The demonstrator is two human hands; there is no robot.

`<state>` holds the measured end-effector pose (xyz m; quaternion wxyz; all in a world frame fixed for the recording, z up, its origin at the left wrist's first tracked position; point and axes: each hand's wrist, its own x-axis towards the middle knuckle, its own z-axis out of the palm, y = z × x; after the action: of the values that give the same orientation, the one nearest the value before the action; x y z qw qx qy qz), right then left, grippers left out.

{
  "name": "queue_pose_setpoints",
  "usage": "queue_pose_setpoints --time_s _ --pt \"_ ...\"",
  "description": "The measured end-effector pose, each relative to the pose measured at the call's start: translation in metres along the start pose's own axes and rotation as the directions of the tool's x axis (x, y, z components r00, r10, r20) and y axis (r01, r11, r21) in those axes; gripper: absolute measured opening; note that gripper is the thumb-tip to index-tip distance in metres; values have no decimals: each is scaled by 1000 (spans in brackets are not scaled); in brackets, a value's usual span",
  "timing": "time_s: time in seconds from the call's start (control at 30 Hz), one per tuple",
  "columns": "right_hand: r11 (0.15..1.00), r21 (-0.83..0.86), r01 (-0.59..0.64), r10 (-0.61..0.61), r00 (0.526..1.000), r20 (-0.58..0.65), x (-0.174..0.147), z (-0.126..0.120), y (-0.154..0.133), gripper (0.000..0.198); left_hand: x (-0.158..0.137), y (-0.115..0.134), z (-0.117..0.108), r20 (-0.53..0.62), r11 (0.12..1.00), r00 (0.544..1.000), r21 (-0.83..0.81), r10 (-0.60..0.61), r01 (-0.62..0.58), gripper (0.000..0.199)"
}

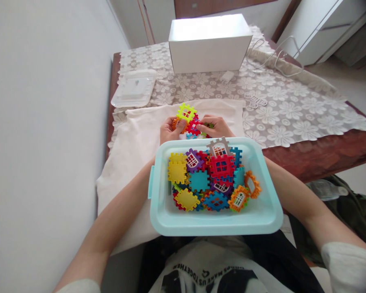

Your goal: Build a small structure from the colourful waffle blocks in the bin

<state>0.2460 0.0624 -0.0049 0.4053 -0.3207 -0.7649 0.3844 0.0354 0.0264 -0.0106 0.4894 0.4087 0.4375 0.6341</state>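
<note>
My left hand is closed on a joined group of interlocking plastic building tiles, its thumb lying over an orange tile. In that group a yellow window tile stands at the top, and a red tile sits below it. From the other side my right hand pinches the group by the red tile, with a green tile partly under its fingers. Some blue shows low between the hands, half hidden by the light-blue tub. Loose tiles of many colours, such as a yellow tile, fill that tub.
A large white box stands at the back of the table. At the left lies a white plastic tray. Several white window inserts and a white cable lie to the right. A cream cloth covers the table's front left.
</note>
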Motion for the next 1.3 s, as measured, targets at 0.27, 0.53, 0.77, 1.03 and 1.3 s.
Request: queue_pose_setpoints --time_s 0.27,0.53,0.77,1.03,1.3 --pt "1000 6 1 -1 999 -51 -3 0 -1 43 -1 0 1 46 998 998 42 38 -40 55" --pt "999 -22 30 -31 999 -30 -3 3 5 50 5 -15 -6 85 995 993 50 86 -90 54" --pt "998 -45 50 -51 999 -16 -4 5 4 57 0 -14 -8 73 996 996 76 50 -56 50" --pt "998 49 35 -38 998 56 0 -2 1 61 -4 -2 -2 156 972 964 -65 -214 226 54" --pt "992 128 15 -27 995 93 0 -7 0 60 -6 10 -2 260 940 924 -120 -279 318 59"
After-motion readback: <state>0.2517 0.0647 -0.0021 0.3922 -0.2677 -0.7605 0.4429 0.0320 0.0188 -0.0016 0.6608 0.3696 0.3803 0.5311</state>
